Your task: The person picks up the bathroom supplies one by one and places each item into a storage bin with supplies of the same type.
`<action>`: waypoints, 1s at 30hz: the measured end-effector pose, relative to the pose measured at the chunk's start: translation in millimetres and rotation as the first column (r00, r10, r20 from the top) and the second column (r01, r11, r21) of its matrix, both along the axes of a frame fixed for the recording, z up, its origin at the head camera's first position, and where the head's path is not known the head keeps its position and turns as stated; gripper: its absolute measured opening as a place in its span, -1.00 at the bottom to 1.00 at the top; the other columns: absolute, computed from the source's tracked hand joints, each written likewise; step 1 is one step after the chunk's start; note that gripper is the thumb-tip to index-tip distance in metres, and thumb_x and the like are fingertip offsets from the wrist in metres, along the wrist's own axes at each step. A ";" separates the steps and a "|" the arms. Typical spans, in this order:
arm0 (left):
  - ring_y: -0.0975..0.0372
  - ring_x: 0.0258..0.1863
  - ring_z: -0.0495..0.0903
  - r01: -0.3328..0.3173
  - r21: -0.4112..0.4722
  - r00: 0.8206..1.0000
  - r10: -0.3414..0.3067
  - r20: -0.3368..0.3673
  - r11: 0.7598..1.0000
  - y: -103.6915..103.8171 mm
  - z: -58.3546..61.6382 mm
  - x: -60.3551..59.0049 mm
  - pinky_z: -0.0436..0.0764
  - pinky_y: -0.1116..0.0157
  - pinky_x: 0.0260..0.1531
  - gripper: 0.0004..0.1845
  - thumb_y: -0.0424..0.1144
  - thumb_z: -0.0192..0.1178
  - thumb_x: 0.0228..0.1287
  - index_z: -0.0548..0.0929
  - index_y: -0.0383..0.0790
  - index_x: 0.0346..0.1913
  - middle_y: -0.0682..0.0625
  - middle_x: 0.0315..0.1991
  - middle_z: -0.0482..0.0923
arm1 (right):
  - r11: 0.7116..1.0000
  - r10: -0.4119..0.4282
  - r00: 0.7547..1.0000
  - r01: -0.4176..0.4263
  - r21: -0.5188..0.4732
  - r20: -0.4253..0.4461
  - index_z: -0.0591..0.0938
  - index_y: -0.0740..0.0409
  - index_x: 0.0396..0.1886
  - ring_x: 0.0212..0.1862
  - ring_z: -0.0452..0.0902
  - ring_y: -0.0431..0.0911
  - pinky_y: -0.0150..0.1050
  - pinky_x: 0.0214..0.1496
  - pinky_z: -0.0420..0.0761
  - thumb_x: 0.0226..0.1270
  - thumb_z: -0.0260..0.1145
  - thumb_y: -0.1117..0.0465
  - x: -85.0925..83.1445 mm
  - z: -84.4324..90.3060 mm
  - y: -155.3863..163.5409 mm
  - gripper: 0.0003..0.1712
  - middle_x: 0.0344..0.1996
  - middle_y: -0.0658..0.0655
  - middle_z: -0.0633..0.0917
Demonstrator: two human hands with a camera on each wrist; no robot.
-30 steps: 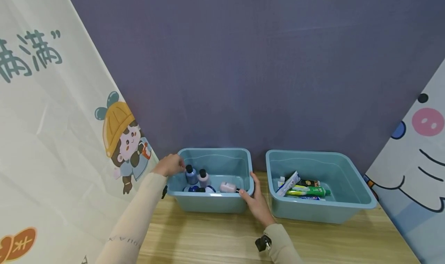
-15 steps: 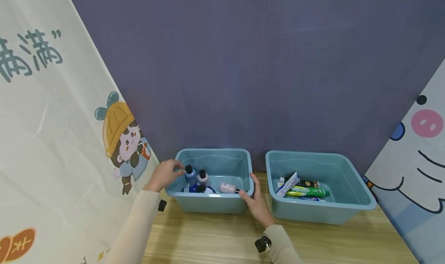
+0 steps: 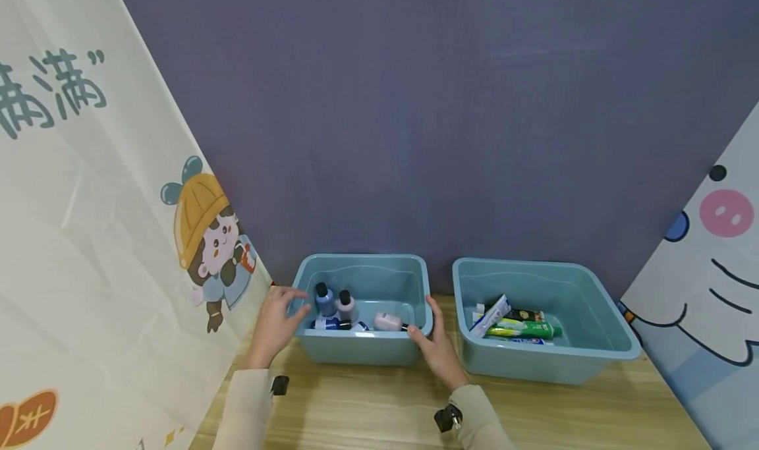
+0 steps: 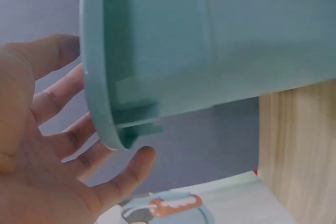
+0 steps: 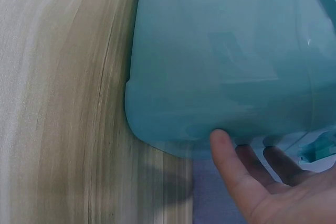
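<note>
Fingers spread, the left hand (image 3: 277, 323) sits open at the left end of the left bin (image 3: 362, 350), tips just beside its rim, not curled round it. That pale blue bin stands on the wooden table (image 3: 379, 410) with small dark-capped bottles (image 3: 325, 300) upright inside. Right hand (image 3: 437, 346) is flat and relaxed against the bin's right front corner, thumb on the wall. Right bin (image 3: 548, 364) holds tubes (image 3: 522, 328), a narrow gap between the two. Bare tabletop lies in front.
</note>
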State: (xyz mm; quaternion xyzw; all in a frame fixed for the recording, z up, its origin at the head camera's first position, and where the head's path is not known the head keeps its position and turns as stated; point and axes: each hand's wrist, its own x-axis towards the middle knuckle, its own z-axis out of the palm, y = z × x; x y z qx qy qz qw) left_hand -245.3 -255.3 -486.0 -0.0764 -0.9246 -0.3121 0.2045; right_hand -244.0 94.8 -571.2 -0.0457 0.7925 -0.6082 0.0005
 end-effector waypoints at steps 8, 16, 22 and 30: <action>-0.19 0.35 0.37 -0.097 0.069 0.995 0.094 0.045 0.993 7.2 -18.1 21.6 0.40 -0.26 0.30 -0.53 -0.10 0.34 0.39 0.62 -0.25 0.25 -0.31 0.36 0.41 | 1.000 -0.011 1.000 0.011 0.004 -0.009 -0.08 -0.56 0.62 0.56 0.14 0.32 0.37 0.50 0.19 0.41 0.26 -0.31 -0.1 2.6 0.1 -0.04 0.65 0.23 0.08; -0.25 0.55 0.12 -0.147 0.154 0.986 0.133 0.098 0.977 19.8 -38.1 32.9 0.20 -0.32 0.43 -0.17 0.14 0.26 0.41 0.26 -0.27 0.54 -0.31 0.60 0.06 | 0.999 -0.020 0.999 0.020 0.025 -0.026 -0.08 -0.57 0.62 0.54 0.18 0.35 0.40 0.46 0.25 0.42 0.25 -0.32 -1.3 1.8 3.3 -0.05 0.63 0.27 0.12; -0.22 0.57 0.09 -0.190 0.272 0.982 0.180 0.062 0.943 29.7 -53.8 40.5 0.13 -0.26 0.49 -0.13 0.06 0.20 0.48 0.09 -0.33 0.61 -0.34 0.60 0.04 | 0.999 -0.025 0.998 0.027 0.034 -0.051 -0.10 -0.57 0.62 0.55 0.17 0.34 0.41 0.46 0.23 0.44 0.23 -0.32 0.6 1.2 2.9 -0.05 0.63 0.24 0.12; -0.25 0.57 0.09 -0.264 0.352 0.964 0.252 0.080 0.898 39.9 -65.3 52.0 0.12 -0.26 0.49 -0.11 0.03 0.17 0.51 -0.04 -0.24 0.65 -0.36 0.60 0.05 | 0.998 0.010 0.996 -0.005 0.055 -0.088 -0.18 -0.39 0.67 0.62 0.02 0.24 0.36 0.54 0.11 0.52 0.16 -0.28 11.6 -6.3 4.5 -0.04 0.67 0.15 0.01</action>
